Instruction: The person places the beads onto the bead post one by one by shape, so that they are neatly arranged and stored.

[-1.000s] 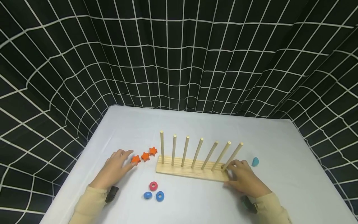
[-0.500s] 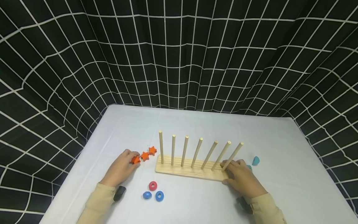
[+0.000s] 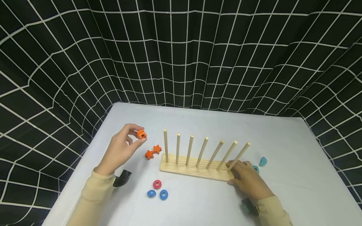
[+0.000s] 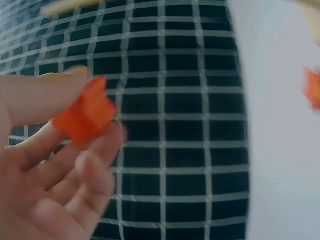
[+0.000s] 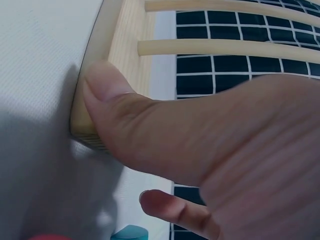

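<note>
Raised above the table's left side, my left hand pinches an orange star bead between thumb and fingertips. The left wrist view shows the same star bead, slightly blurred, with its hole not visible there. Two more orange stars, one of them the nearer star bead, lie on the cloth below that hand. My right hand grips the right end of a wooden peg board, which bears a row of several bare upright pegs. In the right wrist view the thumb presses the board's edge; the other fingers are mostly hidden.
In front of the board lie a red ring bead and two blue beads, one a blue ring. Beyond my right hand are a teal bead and another teal piece, partly hidden. A black gridded curtain surrounds the white table.
My left hand has closed on the nearest orange star bead and lifted it up off the cloth. The right hand has kept to the board's end, its fingers shifting slightly.
</note>
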